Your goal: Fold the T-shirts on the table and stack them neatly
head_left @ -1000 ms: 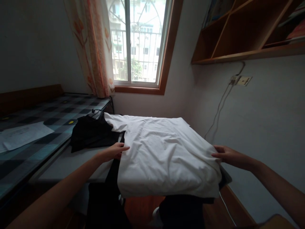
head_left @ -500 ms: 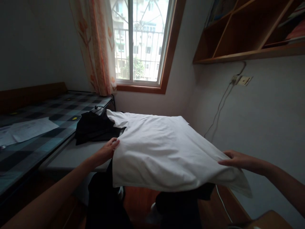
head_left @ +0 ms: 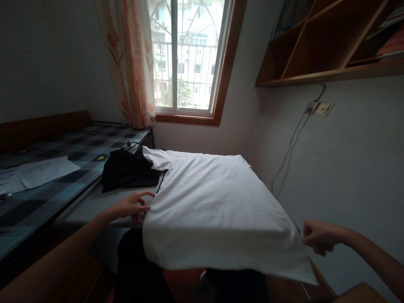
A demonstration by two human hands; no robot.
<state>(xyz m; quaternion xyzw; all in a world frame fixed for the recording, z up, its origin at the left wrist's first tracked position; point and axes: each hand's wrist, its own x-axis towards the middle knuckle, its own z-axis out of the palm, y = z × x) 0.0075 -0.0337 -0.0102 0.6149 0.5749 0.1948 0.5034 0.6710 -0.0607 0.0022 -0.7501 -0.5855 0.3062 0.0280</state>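
A white T-shirt (head_left: 217,206) lies spread over a light-coloured table (head_left: 91,206), its sleeves at the far end and its hem hanging over the near edge. At the shirt's left edge is my left hand (head_left: 132,206), thumb and index finger apart and nothing held between them; its fingertips are close to the cloth, and I cannot tell whether they touch it. Just off the right edge, my right hand (head_left: 323,236) has its fingers curled in, slightly blurred, with no cloth in them. A black garment (head_left: 129,170) lies bunched beside the left sleeve.
To the left is a bed with a checked cover (head_left: 78,145) and paper sheets (head_left: 47,170) on it. A wooden shelf (head_left: 328,75) hangs on the right wall above a socket (head_left: 318,108) with a cable. The window (head_left: 189,59) is straight ahead.
Both hands have let go of the shirt. The raised cloth has settled flatter, its hem dropping over the near edge. My left hand moved slightly left and down; my right hand moved down and right.
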